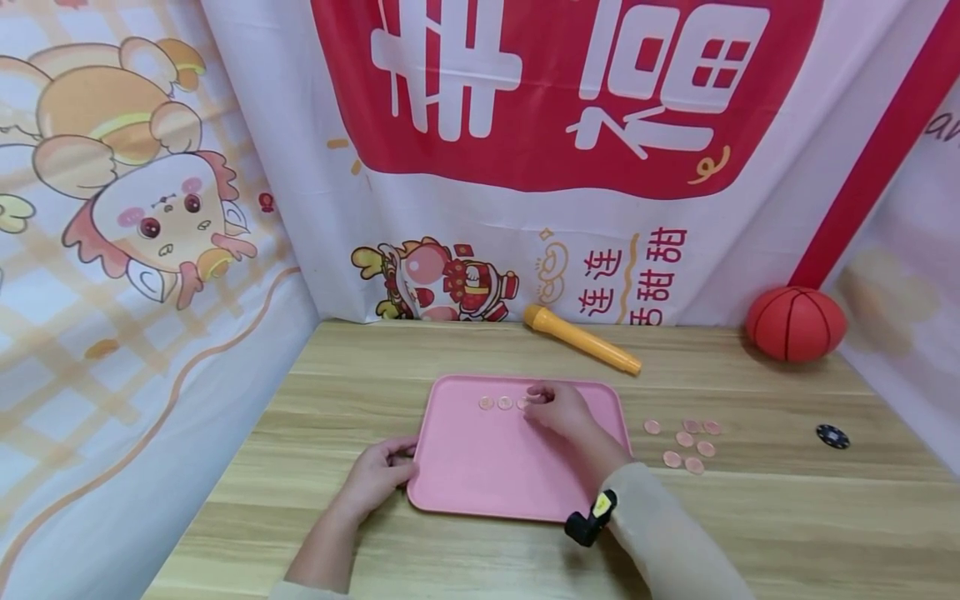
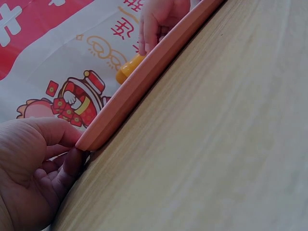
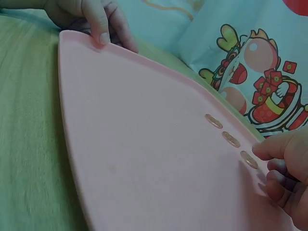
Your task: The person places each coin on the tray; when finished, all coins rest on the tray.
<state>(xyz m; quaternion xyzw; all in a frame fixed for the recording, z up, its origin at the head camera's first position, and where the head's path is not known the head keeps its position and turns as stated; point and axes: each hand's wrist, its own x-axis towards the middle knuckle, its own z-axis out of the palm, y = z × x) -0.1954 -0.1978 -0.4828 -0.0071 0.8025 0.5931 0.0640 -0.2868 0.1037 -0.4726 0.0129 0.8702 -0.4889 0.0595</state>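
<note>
A pink tray (image 1: pixel 480 475) lies on the wooden table. My left hand (image 1: pixel 377 477) grips its left edge, thumb over the rim in the right wrist view and the other fingers outside. Three copper-coloured coins (image 3: pixel 231 139) form a short row near the tray's far rim. At the right end of this row is my right hand (image 1: pixel 561 410), fingers bent and fingertips (image 3: pixel 262 150) right beside the third coin (image 3: pixel 249 159). I cannot tell whether a coin is between those fingertips. In the left wrist view, the tray's side wall (image 2: pixel 144 79) hides most of the right hand.
Several loose coins (image 1: pixel 684 439) lie on the table (image 1: pixel 750 517) right of the tray. An orange toy microphone (image 1: pixel 581 338) lies behind it. Farther right are a dark poker chip (image 1: pixel 833 436) and a red ball (image 1: pixel 797 324). Printed cloth (image 1: pixel 465 225) hangs at the table's back.
</note>
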